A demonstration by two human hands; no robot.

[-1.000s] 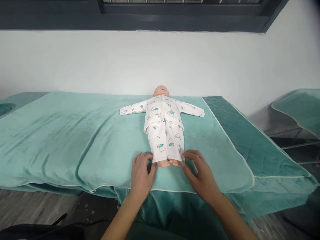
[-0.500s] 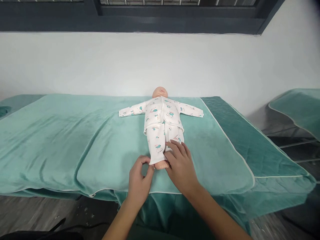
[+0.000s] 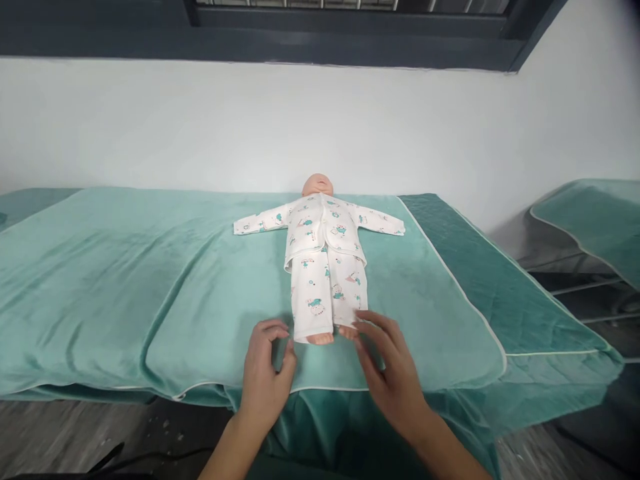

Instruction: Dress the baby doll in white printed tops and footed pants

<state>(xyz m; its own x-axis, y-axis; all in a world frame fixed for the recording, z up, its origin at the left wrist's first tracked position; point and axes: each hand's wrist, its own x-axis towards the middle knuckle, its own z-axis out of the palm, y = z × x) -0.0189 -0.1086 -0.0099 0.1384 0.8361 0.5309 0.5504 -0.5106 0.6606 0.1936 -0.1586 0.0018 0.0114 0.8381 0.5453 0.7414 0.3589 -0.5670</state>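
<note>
The doll (image 3: 324, 233) lies on its back on a pale green blanket (image 3: 215, 313), its long axis running straight away from the person, head towards the wall (image 3: 250, 120), feet nearest. Its white printed trousers (image 3: 320, 287) end between the two hands, and the relation that counts is at their hems: ahead and to the right of the left hand (image 3: 265, 370), ahead and to the left of the right hand (image 3: 393, 373). The right hand is nearer; its fingertips reach over the hem on that side, though whether they press the cloth I cannot tell. The left hand's grip is open, thumb and forefinger parted just beside the other hem; the right hand's grip is open too, holding nothing visible.

Half a second ago the left hand pinched its hem and the right lay across the far trouser leg, hiding the foot there. Now the left has let go, the right has drawn back to its own side, and both feet (image 3: 320, 339) peep out below the cuffs
</note>
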